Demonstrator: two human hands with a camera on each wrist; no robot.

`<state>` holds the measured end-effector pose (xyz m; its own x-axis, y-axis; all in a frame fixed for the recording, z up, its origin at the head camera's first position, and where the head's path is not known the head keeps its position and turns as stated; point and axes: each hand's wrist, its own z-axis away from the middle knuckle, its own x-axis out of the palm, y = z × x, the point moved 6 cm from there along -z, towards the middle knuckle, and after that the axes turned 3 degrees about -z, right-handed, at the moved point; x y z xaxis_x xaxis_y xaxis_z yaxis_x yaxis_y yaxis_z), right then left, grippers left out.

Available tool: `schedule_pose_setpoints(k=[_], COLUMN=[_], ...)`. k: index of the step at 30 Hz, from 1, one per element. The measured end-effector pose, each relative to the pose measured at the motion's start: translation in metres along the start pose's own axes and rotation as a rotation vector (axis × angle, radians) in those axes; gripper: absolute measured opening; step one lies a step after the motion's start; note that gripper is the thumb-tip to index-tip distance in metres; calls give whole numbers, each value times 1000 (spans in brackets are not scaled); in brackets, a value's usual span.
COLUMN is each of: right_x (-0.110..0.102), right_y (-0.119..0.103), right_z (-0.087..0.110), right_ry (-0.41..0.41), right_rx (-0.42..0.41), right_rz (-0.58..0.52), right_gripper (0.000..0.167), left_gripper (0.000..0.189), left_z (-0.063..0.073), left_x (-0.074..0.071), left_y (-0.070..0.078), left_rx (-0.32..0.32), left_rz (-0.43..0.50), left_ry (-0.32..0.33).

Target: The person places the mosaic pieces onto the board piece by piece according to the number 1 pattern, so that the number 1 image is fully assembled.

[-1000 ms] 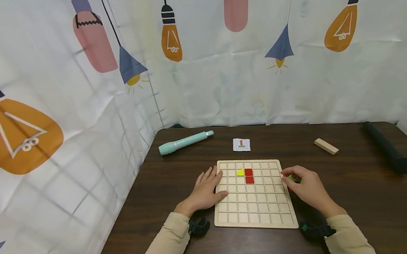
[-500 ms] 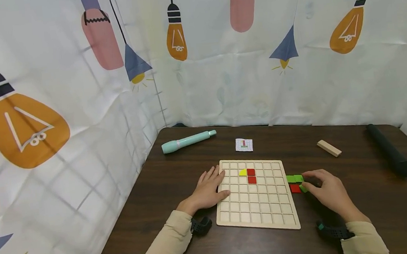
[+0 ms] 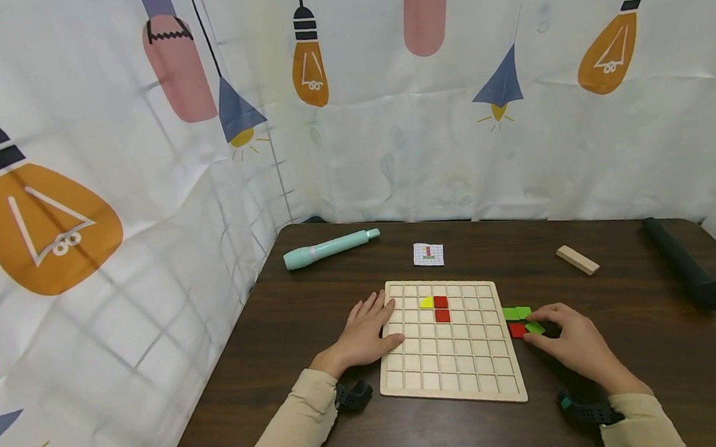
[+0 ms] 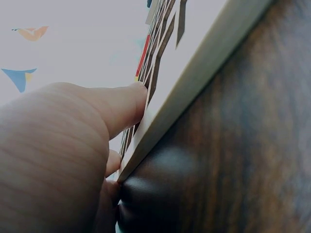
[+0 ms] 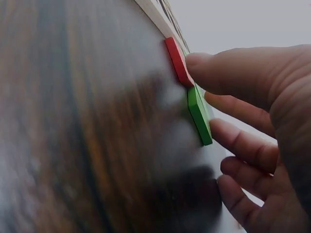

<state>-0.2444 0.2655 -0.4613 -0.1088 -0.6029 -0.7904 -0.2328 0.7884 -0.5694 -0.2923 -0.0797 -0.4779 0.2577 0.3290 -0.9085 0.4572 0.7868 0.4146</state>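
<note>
A pale wooden grid board [image 3: 431,364] lies on the dark table. One yellow piece [image 3: 427,303] and two red squares [image 3: 441,308] sit in its upper cells. My left hand [image 3: 360,335] rests at the board's left edge, fingers spread, thumb over the rim. Beside the right edge lie a loose red tile [image 3: 517,330] and several green tiles [image 3: 535,328]. My right hand [image 3: 569,338] is over them, thumb and fingers bent and apart. In the right wrist view its thumb is at the red tile [image 5: 178,63], with a fingertip close to a green tile [image 5: 200,116].
Behind the board lies a small card [image 3: 428,254] printed with a coloured grid pattern. A mint-green tube-shaped object [image 3: 331,249] is at the back left. To the right are a wooden block [image 3: 578,260] and a dark cylinder [image 3: 687,264]. A printed curtain [image 3: 390,157] hangs behind the table.
My right hand has drawn back from the board's right edge, uncovering the red and green tiles, and now stays by them. The left hand keeps its place on the board.
</note>
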Motion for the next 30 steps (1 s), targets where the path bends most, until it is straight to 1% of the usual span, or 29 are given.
schedule_pose_setpoints(k=[3,8,16,21,24,28,30], right_x=[3,8,9,7,4,-2,-4], right_y=[0,1,-3,-10,-15,-20,-22], right_z=[-1,-2,-5,-8,-8,-4,-3], right_ry=[-8,-32,-25,-1,19,59,83], right_rx=[-2,22,36,36,48,83,87], right_rz=[-7,-6,16,65,89,85,69], right_gripper=[37,34,29,27,29,32,32], left_gripper=[73,74,74,74,73,73,74], left_z=[-1,-1,-2,-3,-2,-3,-3], left_x=[1,1,1,2,1,1,1], left_y=[-1,-1,-1,-2,-3,-3,-3], left_rx=[8,15,15,20,19,18,17], left_rz=[0,6,-2,11,12,1,-4], left_ry=[3,6,3,10,13,13,12])
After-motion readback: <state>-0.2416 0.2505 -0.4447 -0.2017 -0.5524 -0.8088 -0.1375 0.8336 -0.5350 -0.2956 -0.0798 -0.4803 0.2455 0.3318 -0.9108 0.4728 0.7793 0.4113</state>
